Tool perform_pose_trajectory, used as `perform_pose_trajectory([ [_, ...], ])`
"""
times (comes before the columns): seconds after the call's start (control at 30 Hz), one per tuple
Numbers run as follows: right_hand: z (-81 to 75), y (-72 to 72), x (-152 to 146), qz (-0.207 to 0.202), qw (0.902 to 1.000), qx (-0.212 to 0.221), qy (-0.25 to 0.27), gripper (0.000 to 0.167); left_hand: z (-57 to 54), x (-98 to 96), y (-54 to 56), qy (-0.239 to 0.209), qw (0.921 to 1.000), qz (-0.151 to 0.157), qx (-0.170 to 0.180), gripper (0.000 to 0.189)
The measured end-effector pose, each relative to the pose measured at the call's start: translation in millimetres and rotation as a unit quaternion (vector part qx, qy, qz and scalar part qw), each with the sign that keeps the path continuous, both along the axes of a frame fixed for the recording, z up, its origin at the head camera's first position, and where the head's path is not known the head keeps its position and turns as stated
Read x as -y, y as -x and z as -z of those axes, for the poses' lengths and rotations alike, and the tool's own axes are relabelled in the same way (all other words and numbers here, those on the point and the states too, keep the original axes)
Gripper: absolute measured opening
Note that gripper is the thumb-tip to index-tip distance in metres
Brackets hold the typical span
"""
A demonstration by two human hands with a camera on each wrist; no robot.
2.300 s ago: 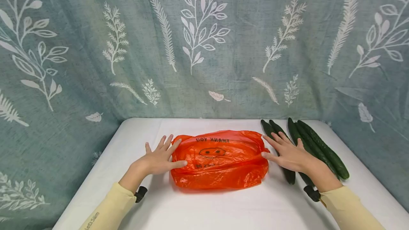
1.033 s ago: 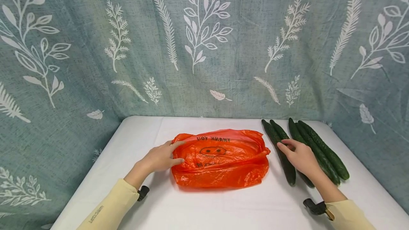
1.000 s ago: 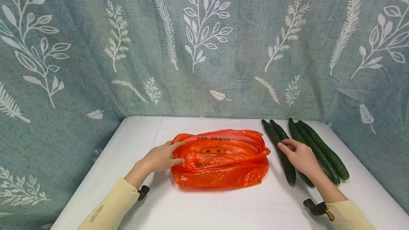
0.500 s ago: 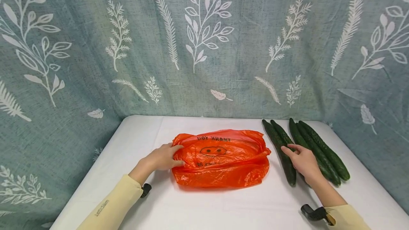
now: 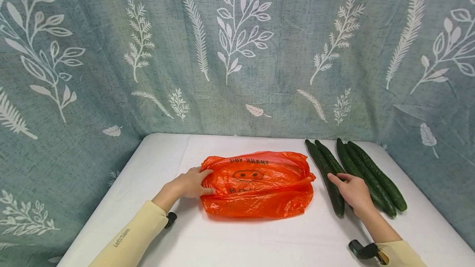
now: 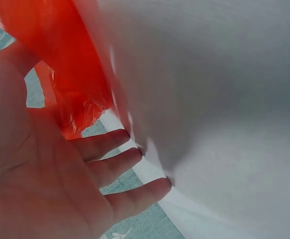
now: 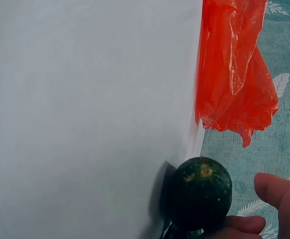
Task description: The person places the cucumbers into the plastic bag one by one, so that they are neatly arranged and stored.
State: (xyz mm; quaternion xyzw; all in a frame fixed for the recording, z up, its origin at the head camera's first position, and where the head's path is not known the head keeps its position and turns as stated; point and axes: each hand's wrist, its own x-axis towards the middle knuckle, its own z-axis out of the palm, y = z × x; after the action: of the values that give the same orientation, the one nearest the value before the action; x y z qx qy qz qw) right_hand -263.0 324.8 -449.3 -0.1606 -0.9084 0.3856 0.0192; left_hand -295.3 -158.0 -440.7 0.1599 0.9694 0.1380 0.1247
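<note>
while plastic bag (image 5: 256, 184) lies crinkled, hands loose: left (image 5: 190, 183) touching it, right (image 5: 353, 192) over slender cucumbers (image 5: 323, 169).

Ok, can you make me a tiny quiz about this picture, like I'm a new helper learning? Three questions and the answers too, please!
1. Which hand is closer to the cucumbers?
2. True or false: the left hand is at one end of the orange bag.
3. Fill in the colour: the person's sleeves are pale ____.

Key:
1. The right hand.
2. True.
3. Yellow.
</note>
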Motion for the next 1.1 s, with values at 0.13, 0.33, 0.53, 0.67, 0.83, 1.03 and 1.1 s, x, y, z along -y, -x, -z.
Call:
perform_pose_trajectory([
  [0.13, -0.1, -0.1, 1, -0.009, 0.9996, 0.003, -0.025, 0.079, 2.9, 0.1, 1.8, 0.009, 1.0, 0.0, -0.004, 0.076],
  [0.33, 1.0, 2.0, 0, -0.025, 0.9983, 0.025, -0.047, 0.077, 3.8, -0.7, 3.0, 0.021, 0.9997, -0.004, -0.014, 0.08],
  [0.53, 1.4, 6.0, 1, -0.027, 0.9963, 0.03, -0.075, 0.075, 5.4, -2.2, 2.7, 0.028, 0.9994, -0.018, -0.012, 0.082],
  [0.67, 1.1, 7.7, -1, -0.034, 0.994, 0.026, -0.101, 0.075, 5.5, -4.1, 2.6, 0.031, 0.9991, -0.028, -0.007, 0.083],
  [0.83, -0.1, 10.2, -4, -0.034, 0.9883, 0.024, -0.147, 0.078, 4.2, -6.0, 1.7, 0.033, 0.9988, -0.035, -0.003, 0.085],
  [1.03, 0.6, 14.2, -4, -0.054, 0.9808, 0.058, -0.178, 0.086, 3.4, -5.6, -1.4, 0.036, 0.9987, -0.037, -0.002, 0.084],
  [1.1, 2.3, 15.3, -5, -0.064, 0.9777, 0.068, -0.188, 0.087, 3.9, -5.3, -2.4, 0.036, 0.9987, -0.036, -0.003, 0.083],
])
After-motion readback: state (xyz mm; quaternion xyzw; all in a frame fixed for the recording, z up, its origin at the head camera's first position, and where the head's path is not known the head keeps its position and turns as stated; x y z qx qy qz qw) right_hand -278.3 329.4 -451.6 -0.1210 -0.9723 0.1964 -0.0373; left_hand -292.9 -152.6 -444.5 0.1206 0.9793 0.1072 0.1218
